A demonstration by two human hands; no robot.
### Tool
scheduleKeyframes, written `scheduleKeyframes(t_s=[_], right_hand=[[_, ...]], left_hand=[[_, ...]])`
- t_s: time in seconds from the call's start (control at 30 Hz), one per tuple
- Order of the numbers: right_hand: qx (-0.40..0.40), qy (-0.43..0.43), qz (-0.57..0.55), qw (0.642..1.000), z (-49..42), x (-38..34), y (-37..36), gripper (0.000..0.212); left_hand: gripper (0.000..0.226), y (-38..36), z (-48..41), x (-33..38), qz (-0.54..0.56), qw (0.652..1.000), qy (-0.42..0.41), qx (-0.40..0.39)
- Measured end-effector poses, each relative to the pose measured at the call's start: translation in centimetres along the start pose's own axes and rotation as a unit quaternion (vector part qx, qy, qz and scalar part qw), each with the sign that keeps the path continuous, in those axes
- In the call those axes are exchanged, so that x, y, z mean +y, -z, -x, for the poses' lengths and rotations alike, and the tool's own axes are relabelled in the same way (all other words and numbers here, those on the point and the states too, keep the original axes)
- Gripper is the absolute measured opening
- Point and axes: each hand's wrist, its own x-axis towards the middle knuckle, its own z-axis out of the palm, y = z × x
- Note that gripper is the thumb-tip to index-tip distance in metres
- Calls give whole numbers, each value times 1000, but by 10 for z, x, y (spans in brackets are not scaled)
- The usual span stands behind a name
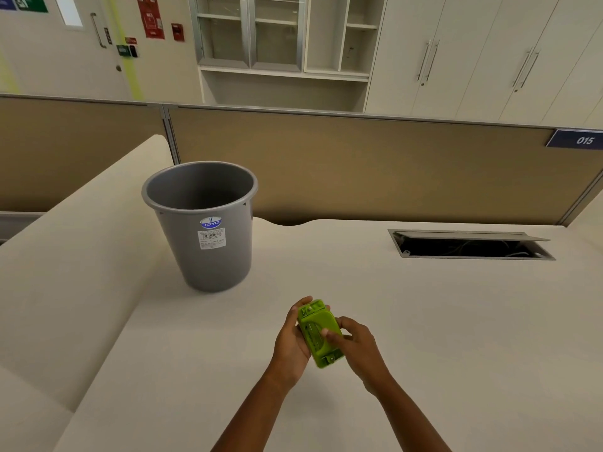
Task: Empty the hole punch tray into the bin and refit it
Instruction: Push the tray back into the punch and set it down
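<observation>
Gripping green hole punch (320, 333) underside-up.

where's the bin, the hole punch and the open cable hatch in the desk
bin (208, 256), head view, on its grey front wall below the label
hole punch (318, 332), head view, on its green underside, held in both hands
cable hatch (470, 247), head view, on the dark opening

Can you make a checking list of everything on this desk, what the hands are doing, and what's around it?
Surface: cream desk, mostly bare.
Job's things: green hole punch held above the desk; grey bin upright, standing on the desk.
Clutter: nothing seen.
Hands: left hand cradles the punch; right hand grips its other side.
Cables: dark wires inside the open cable hatch.
Surroundings: brown partition, number sign 015, cupboards, shelves.
</observation>
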Motion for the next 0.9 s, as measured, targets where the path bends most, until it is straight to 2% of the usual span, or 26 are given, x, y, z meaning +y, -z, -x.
scheduleKeyframes(t_s=[0.13, 0.47, 0.9], right_hand=[[8, -12, -55, 998, 1, 0, -2, 5], [35, -57, -127, 990, -4, -7, -6, 22], [56, -119, -160, 978, -5, -7, -7, 21]], left_hand=[[36, 0, -4, -1, -15, 1000, -11, -10], [41, -8, -9, -8, -30, 998, -48, -21], [34, -9, -9, -7, -35, 999, 2, -15]])
